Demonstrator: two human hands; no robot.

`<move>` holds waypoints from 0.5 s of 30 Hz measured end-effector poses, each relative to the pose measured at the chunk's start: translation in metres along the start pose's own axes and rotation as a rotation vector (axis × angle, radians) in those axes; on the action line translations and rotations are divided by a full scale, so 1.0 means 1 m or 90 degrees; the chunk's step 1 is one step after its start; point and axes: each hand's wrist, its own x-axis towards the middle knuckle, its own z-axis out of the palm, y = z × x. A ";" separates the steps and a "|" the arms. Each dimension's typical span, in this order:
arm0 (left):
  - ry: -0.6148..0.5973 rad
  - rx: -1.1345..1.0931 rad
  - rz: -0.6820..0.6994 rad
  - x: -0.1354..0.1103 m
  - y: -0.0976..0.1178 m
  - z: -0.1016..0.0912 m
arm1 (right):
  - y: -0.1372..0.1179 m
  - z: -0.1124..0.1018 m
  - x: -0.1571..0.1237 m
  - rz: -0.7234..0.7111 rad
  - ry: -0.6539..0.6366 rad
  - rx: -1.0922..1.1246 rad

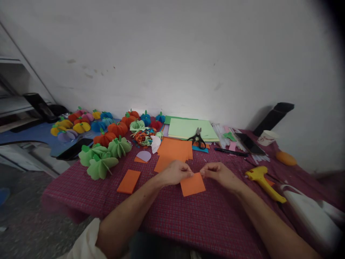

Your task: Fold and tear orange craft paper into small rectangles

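An orange piece of paper is held over the tablecloth, pinched along its far edge by both hands. My left hand grips its upper left corner, fingers closed. At the upper right corner my right hand pinches it between thumb and finger. Just beyond my left hand lie larger orange sheets, overlapping each other. To the left rests a small stack of orange paper. Black-handled scissors lie behind the hands, partly on a stack of pale green paper.
Several paper pumpkins, green and orange among them, stand at the left beside paper scraps. On the right are a yellow glue gun, a black pen, a phone, a paper cup and an orange-yellow fruit-like object.
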 end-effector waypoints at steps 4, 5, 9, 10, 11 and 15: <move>0.025 -0.018 0.006 0.001 -0.002 -0.002 | 0.001 -0.014 0.002 0.010 0.108 0.021; 0.025 -0.022 0.007 0.001 -0.002 -0.001 | 0.000 -0.013 0.002 0.003 0.123 0.026; 0.016 -0.018 0.004 0.000 0.001 0.002 | -0.004 0.008 0.001 -0.019 0.089 0.019; 0.017 -0.013 0.004 0.000 0.002 0.002 | -0.004 0.013 0.000 -0.018 0.069 0.010; 0.016 -0.011 0.006 0.000 0.002 0.003 | -0.004 0.018 0.000 -0.017 0.051 0.003; -0.006 -0.033 0.024 0.000 0.001 0.005 | 0.001 0.024 0.001 -0.024 0.031 -0.004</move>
